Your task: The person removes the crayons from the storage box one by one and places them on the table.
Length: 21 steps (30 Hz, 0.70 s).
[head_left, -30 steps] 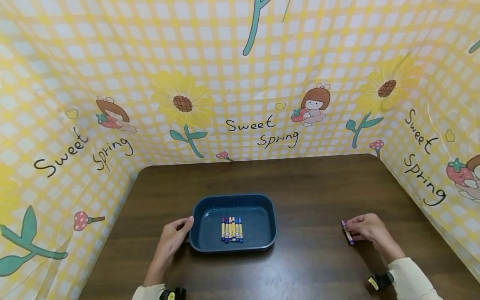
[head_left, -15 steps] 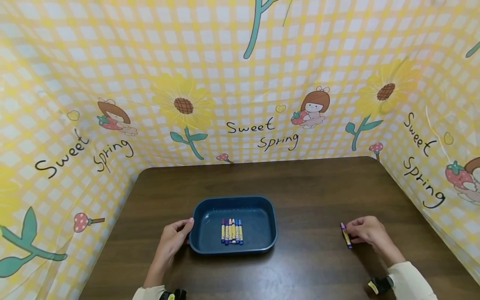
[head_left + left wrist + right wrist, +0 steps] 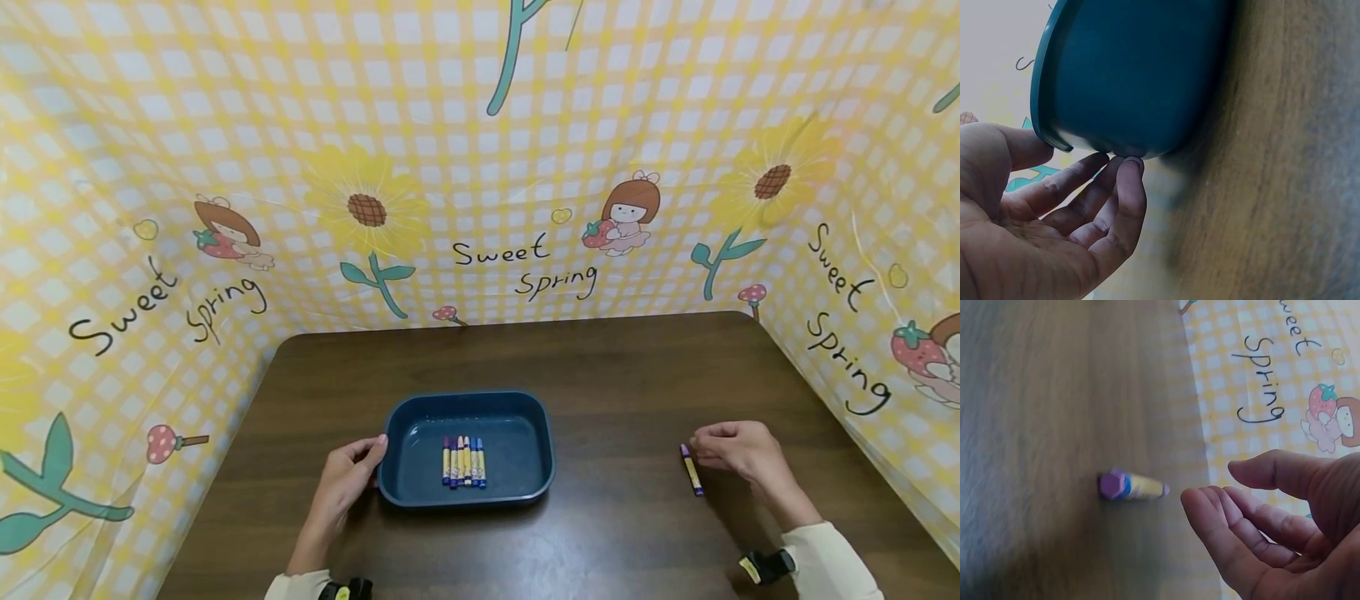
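Note:
At the left end of the dark blue tray (image 3: 470,501), my left hand (image 3: 341,483) holds the wall, thumb on the rim and fingertips against the outside. In the left wrist view the tray's outer wall (image 3: 1129,75) shows close up beside the fingers (image 3: 1130,194). A single purple crayon (image 3: 692,472) with a yellow label lies on the table to the right. My right hand (image 3: 738,454) is just beside its far tip, holding nothing. The right wrist view shows a gap between thumb and fingers, with the crayon (image 3: 1138,486) apart from them.
Several crayons (image 3: 465,462) lie side by side inside the tray, in purple, pale and blue tones. The brown wooden table (image 3: 615,375) is bordered by a yellow checked cloth (image 3: 480,167) at the back and both sides.
My right hand has let go of the purple crayon and drawn slightly up and away from it. The crayon now lies on the table. My left hand and the tray have stayed put.

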{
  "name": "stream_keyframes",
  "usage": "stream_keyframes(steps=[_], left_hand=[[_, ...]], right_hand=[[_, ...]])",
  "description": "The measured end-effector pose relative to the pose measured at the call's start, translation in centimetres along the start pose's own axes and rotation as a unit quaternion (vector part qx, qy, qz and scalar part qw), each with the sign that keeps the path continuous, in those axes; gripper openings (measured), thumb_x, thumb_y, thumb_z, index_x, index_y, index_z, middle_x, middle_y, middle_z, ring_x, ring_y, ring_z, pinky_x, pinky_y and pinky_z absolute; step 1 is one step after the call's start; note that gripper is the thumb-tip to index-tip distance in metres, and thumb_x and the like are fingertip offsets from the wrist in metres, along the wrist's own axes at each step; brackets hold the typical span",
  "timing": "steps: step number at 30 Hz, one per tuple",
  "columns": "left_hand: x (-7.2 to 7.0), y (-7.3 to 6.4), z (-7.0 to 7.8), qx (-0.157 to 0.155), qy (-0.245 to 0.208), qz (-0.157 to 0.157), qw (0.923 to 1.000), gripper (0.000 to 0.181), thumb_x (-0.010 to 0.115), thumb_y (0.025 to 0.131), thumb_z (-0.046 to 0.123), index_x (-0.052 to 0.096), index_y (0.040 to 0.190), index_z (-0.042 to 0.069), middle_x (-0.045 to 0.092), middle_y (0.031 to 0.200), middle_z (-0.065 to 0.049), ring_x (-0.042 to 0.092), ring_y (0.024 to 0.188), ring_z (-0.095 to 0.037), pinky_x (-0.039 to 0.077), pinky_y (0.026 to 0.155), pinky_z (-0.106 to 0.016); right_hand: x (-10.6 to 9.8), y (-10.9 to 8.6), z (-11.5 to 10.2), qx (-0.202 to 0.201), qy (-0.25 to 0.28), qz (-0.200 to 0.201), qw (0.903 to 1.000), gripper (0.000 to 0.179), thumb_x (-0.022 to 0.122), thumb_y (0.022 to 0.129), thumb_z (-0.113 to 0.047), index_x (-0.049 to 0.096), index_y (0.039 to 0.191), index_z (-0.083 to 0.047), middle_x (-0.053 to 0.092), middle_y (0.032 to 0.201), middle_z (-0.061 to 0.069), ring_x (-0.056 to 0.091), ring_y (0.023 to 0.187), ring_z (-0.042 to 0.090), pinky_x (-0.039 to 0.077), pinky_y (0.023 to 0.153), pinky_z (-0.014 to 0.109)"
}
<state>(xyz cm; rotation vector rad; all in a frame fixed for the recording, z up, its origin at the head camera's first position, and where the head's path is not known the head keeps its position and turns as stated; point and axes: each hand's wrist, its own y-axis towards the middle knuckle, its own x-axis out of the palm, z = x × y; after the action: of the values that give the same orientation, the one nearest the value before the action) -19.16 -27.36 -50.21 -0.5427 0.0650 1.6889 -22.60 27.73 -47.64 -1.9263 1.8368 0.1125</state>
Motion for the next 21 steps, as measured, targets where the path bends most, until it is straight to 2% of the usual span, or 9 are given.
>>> stream_keyframes(steps=[3, 11, 21], left_hand=[[0.0, -0.1, 0.0, -0.003, 0.001, -0.001, 1.0, 0.057, 0.058, 0.103, 0.045, 0.062, 0.135, -0.002, 0.063, 0.118, -0.015, 0.058, 0.09, -0.017, 0.054, 0.071, -0.024], [0.0, -0.1, 0.2, -0.01, -0.003, -0.003, 0.9999, 0.057, 0.058, 0.103, 0.046, 0.062, 0.134, -0.002, 0.062, 0.119, -0.015, 0.058, 0.091, -0.017, 0.055, 0.073, -0.025], [-0.1, -0.1, 0.5, -0.01, -0.002, -0.007, 0.9999, 0.053, 0.058, 0.104, 0.041, 0.062, 0.134, -0.002, 0.062, 0.119, -0.015, 0.057, 0.093, -0.019, 0.054, 0.073, -0.026]], right_hand=[[0.3, 0.1, -0.5, -0.002, 0.017, -0.015, 0.9997, 0.034, 0.062, 0.097, -0.003, 0.06, 0.116, 0.025, 0.078, 0.094, 0.016, 0.075, 0.078, 0.014, 0.062, 0.074, 0.032], [1.9, 0.4, -1.8, -0.029, 0.02, -0.016, 0.9993, 0.037, 0.063, 0.099, -0.006, 0.059, 0.12, 0.024, 0.076, 0.103, 0.023, 0.077, 0.082, 0.017, 0.062, 0.077, 0.035], [4.5, 1.2, -3.8, -0.052, 0.034, -0.068, 0.9957, 0.037, 0.061, 0.099, -0.004, 0.058, 0.121, 0.025, 0.075, 0.105, 0.022, 0.075, 0.083, 0.015, 0.062, 0.077, 0.032]])
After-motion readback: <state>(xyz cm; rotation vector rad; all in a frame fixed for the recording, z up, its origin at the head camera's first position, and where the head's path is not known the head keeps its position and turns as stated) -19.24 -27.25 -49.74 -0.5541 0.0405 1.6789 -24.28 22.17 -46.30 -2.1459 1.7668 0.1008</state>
